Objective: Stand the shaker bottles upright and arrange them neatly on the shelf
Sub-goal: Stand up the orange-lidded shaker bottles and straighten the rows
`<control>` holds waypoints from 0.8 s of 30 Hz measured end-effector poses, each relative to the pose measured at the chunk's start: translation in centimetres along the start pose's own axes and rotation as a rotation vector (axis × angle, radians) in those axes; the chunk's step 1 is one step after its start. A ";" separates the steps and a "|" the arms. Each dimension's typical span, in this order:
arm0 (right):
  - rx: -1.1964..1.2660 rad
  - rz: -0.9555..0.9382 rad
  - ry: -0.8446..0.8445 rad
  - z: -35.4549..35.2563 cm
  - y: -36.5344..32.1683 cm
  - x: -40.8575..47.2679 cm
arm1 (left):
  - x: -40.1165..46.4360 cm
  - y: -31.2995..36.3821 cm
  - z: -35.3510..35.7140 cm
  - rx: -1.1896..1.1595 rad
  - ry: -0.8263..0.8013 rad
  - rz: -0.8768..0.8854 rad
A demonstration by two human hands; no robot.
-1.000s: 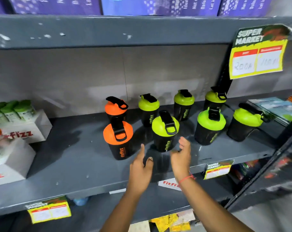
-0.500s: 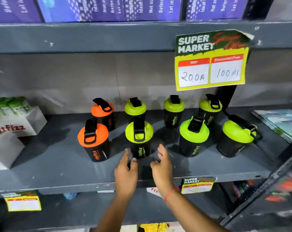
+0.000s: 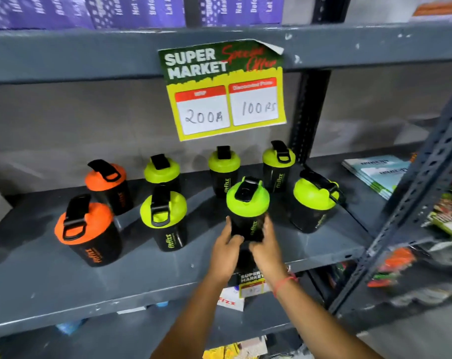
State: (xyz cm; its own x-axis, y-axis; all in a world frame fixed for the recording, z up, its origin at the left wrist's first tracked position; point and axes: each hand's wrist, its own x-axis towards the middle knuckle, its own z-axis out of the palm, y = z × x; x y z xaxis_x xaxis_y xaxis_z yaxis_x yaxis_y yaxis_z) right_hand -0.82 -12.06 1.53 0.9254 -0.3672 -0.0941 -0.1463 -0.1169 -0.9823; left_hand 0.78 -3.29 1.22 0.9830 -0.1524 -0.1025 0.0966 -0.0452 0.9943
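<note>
Several black shaker bottles stand upright in two rows on the grey shelf (image 3: 38, 286). Two at the left have orange lids (image 3: 89, 229) (image 3: 107, 181); the rest have lime-green lids. My left hand (image 3: 226, 251) and my right hand (image 3: 265, 246) both grip the base of one green-lidded bottle (image 3: 248, 203) in the front row, third from the left. Another green-lidded bottle (image 3: 164, 216) stands to its left. The rightmost front bottle (image 3: 314, 200) tilts to the right.
A yellow and green price sign (image 3: 224, 92) hangs from the upper shelf edge. A slotted metal upright (image 3: 424, 187) rises at the right. Booklets (image 3: 375, 174) lie on the shelf's right end. Purple boxes (image 3: 131, 9) fill the shelf above.
The view has shifted right and closer. Both hands moved from the shelf front beside the middle green bottle to the bottle on its right and closed around its base.
</note>
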 end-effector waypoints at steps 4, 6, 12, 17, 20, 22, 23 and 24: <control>-0.091 -0.007 -0.054 0.7 0.3 -0.5 | -0.2 -0.9 -0.6 0.013 0.085 0.015; -0.113 -0.010 -0.074 0.9 0.5 -0.5 | -0.3 -0.8 -0.9 0.010 0.096 0.014; -0.141 -0.021 -0.097 0.0 0.7 -0.3 | -1.3 0.1 -0.3 0.098 0.155 -0.036; 0.163 -0.102 0.507 -4.0 1.7 -0.8 | -4.3 -0.4 3.1 0.225 0.408 0.093; 0.219 -0.046 0.690 -8.3 2.3 0.7 | -3.7 0.0 6.4 0.258 0.152 0.139; 0.179 0.040 0.570 -10.8 2.4 2.6 | -2.4 0.5 8.4 0.299 -0.028 0.070; 0.135 0.075 0.462 -11.7 2.4 3.5 | -1.8 0.7 9.3 0.292 -0.105 0.022; 0.065 0.096 0.361 -12.2 2.3 4.2 | -1.2 0.8 10.1 0.276 -0.159 -0.002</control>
State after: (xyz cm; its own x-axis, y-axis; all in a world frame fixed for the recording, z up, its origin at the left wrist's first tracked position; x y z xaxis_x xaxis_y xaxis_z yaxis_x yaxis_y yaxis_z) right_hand -1.53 -25.11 0.87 0.7240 -0.6765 -0.1348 -0.1932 -0.0113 -0.9811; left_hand -1.93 -13.11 1.89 0.9441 -0.3035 -0.1290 0.0309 -0.3082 0.9508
